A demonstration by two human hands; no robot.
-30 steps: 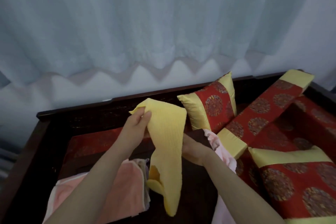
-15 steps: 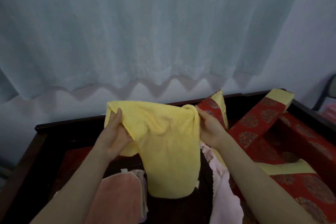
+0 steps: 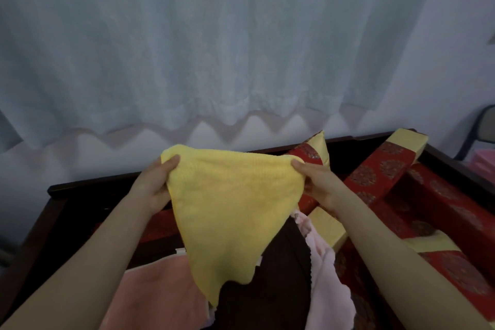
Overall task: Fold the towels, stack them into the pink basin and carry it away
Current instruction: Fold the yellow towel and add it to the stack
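Pale curtain (image 3: 214, 48) backs a dark wooden bench (image 3: 80, 187); yellow towel (image 3: 230, 209) hangs in mid-air above it. L hand (image 3: 155, 187) & R hand (image 3: 318, 187) each pinch a top corner, prob. to spread it for folding; top edge runs left-right, approx. level, cloth tapering down to a point. Peach towel (image 3: 160, 295) lies below-left, pale pink towel (image 3: 326, 276) below-right, red cushions (image 3: 375, 171) beyond; basin not identified.

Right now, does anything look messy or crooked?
Yes. The yellow towel, pinched at its top corners by the left hand and right hand, hangs lopsided, narrowing to a ragged point instead of a square. A pale pink cloth lies crumpled below its right side.
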